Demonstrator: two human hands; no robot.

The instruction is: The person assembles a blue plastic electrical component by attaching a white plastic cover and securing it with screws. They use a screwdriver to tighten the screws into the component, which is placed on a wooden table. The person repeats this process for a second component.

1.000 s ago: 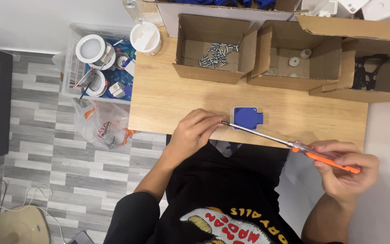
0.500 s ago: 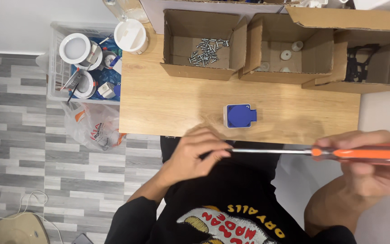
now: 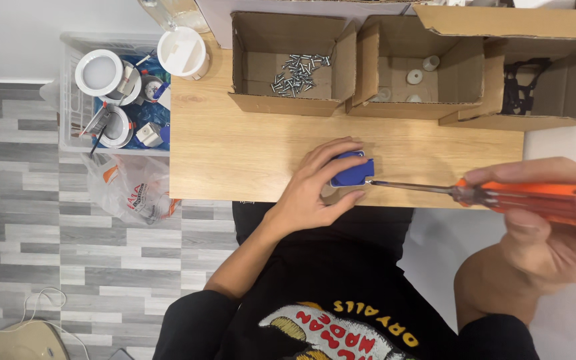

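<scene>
Left grip: your left hand [image 3: 308, 190] now clamps the blue part [image 3: 351, 172], which lay untouched a moment ago.
Right grip: your right hand [image 3: 555, 227] is clenched around the orange screwdriver [image 3: 535, 200]; its tip has swung to the part's 3 o'clock side.
Edge: the part sits near the wooden table [image 3: 235, 153] front edge, at 6 o'clock.
Room: bare wood toward 9; cardboard boxes [image 3: 288, 100] at 12.

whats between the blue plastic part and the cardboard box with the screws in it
Only bare wooden tabletop, seen in the head view. The small blue plastic part sits under the left hand, apart from the open cardboard box of silver screws.
</scene>
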